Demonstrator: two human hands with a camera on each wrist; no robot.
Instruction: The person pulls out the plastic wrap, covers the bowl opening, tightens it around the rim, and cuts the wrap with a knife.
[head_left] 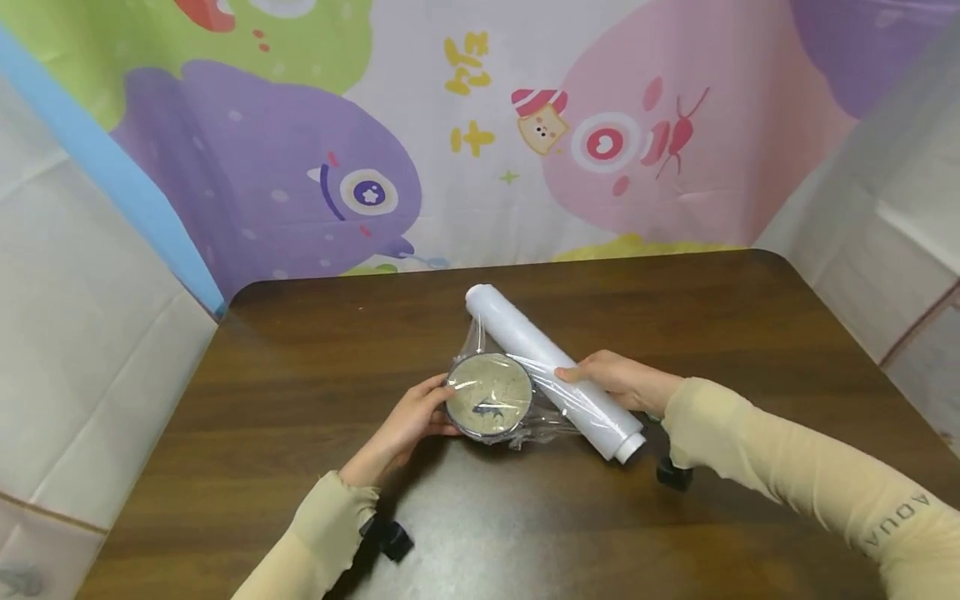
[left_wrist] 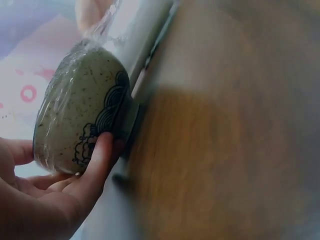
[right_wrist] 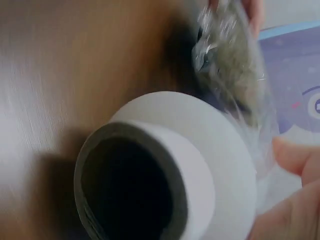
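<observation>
A speckled bowl [head_left: 491,393] with dark blue wave patterns on its outside [left_wrist: 100,110] has clear plastic wrap [head_left: 545,423] stretched over its mouth. My left hand [head_left: 408,421] holds the bowl at its left side, thumb at the rim and fingers against the outer wall. Right of the bowl, a white roll of plastic wrap [head_left: 525,337] lies slantwise, and a film runs from it to the bowl. Around the lower half of that roll my right hand [head_left: 618,379] has its grip, thumb on top; its other fingers are mostly hidden. The roll's hollow core end [right_wrist: 132,185] fills the right wrist view.
Both hands work over a brown wooden table [head_left: 315,358]. A patterned cartoon curtain [head_left: 480,192] hangs behind its far edge, with pale panels [head_left: 82,333] at the sides. Black wrist devices [head_left: 393,540] sit under both sleeves.
</observation>
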